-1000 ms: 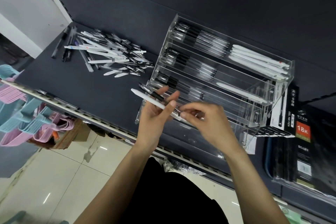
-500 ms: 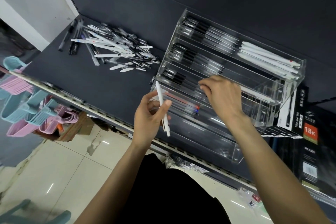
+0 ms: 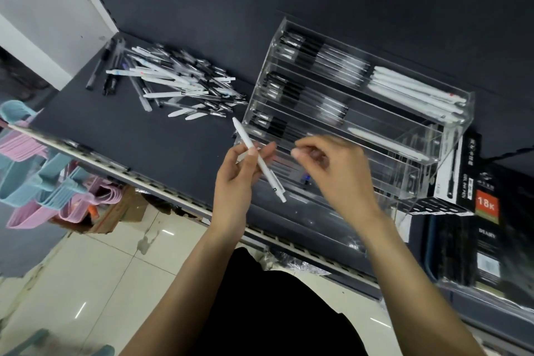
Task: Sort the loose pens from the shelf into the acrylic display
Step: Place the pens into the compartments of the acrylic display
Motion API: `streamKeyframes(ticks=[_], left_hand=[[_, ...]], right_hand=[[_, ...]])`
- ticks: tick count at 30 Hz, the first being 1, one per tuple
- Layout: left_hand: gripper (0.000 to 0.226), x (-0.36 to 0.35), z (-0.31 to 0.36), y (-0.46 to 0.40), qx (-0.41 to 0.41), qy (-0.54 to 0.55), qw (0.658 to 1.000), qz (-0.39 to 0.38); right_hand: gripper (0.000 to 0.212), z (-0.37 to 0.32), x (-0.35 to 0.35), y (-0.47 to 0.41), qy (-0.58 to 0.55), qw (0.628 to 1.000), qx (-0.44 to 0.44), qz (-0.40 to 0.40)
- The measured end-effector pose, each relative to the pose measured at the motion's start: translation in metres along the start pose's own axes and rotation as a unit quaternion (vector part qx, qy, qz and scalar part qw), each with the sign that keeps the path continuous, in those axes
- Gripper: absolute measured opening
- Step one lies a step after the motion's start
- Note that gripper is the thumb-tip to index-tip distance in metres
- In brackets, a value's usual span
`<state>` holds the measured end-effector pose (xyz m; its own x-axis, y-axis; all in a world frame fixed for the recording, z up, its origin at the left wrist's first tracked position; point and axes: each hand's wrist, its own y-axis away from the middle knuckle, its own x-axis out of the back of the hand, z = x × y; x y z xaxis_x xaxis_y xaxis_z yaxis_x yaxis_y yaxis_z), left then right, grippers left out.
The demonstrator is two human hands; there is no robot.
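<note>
Clear acrylic tiered display (image 3: 450, 136) holds several rows; a loose pen heap (image 3: 179, 87) remains (far left). Left hand (image 3: 239, 179) pinches a white pen (image 3: 258, 163); right hand (image 3: 338, 173) loosely curled, empty.

Dim, wide-angle-warped view; glare on the floor tiles (image 3: 86, 298) (right hand (image 3: 338, 173) motion-blurred).

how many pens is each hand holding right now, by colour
white pen, in left hand: 1
black pens in either hand: 0
pens of any colour visible in right hand: 0
total held: 1
</note>
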<state>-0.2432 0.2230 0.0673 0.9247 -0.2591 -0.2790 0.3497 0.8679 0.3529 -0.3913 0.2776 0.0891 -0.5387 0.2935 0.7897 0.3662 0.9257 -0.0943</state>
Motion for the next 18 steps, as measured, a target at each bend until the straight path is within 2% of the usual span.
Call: streamKeyframes(ticks=[3,6,8,10,12,13,14,15,18], left_hand=[[0.019,-0.02,0.005,0.002,-0.036,-0.018,0.998,-0.039],[0.013,-0.047,0.007,0.008,-0.08,-0.055,0.989,-0.113],[0.018,-0.063,0.009,0.009,-0.119,-0.111,0.971,-0.177],[0.032,-0.071,0.006,-0.001,-0.225,-0.254,0.919,-0.199],[0.041,-0.074,-0.003,-0.023,-0.372,-0.435,0.805,-0.153],[0.042,-0.075,-0.008,-0.035,-0.423,-0.494,0.751,-0.117],[0.042,-0.077,-0.011,-0.044,-0.452,-0.529,0.713,-0.086],[0.041,-0.078,-0.013,-0.053,-0.466,-0.55,0.69,-0.063],[0.036,-0.083,-0.016,-0.07,-0.484,-0.574,0.659,-0.036]], right_hand=[[0.019,-0.015,0.006,0.03,-0.138,0.988,-0.071,-0.021],[0.01,-0.006,0.018,0.045,-0.173,0.98,-0.099,0.03],[0.009,0.008,0.036,0.048,-0.172,0.976,-0.118,0.069],[0.011,0.024,0.062,0.048,-0.11,0.979,-0.119,0.124],[0.01,0.041,0.091,0.043,0.03,0.979,-0.084,0.182],[0.01,0.049,0.103,0.039,0.117,0.97,-0.067,0.202],[0.011,0.056,0.113,0.033,0.2,0.955,-0.056,0.213],[0.012,0.062,0.118,0.026,0.269,0.939,-0.049,0.208],[0.022,0.073,0.121,0.007,0.408,0.902,-0.041,0.135]])
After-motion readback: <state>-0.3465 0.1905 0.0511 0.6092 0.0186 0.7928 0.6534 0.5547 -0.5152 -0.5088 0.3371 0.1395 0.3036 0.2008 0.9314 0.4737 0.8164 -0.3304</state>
